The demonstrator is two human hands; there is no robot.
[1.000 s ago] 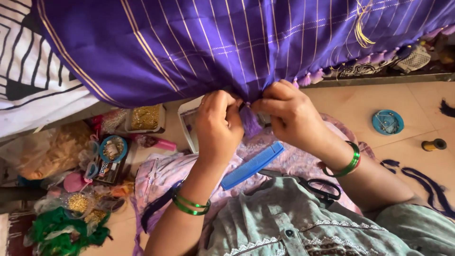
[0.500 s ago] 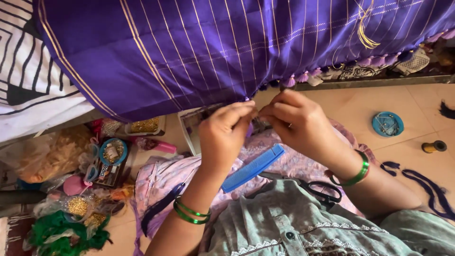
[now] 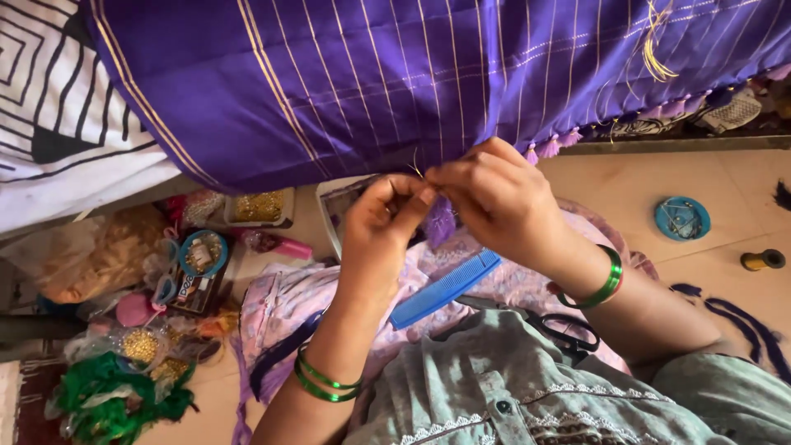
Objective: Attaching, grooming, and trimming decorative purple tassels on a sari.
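A purple cloth (image 3: pixel 395 82) with thin gold stripes hangs across the top of the view, small pink and purple tassels along its lower edge. My left hand (image 3: pixel 383 222) and my right hand (image 3: pixel 494 202) meet at that edge, fingertips pinched together on a purple tassel (image 3: pixel 441 218) and fine gold thread. Green bangles ring both wrists. A blue comb (image 3: pixel 445 288) lies on my lap below the hands.
Black-handled scissors (image 3: pixel 568 330) rest on my lap. To the left sit small boxes of gold beads (image 3: pixel 257 206), a round tin (image 3: pixel 202 251) and green thread (image 3: pixel 115 395). On the floor to the right are a blue dish (image 3: pixel 682 218), a gold thread spool (image 3: pixel 762 259) and purple yarn strands (image 3: pixel 741 317).
Both hands have dropped slightly along the cloth's edge and drawn closer together. The fingers now pinch the tassel lower down.
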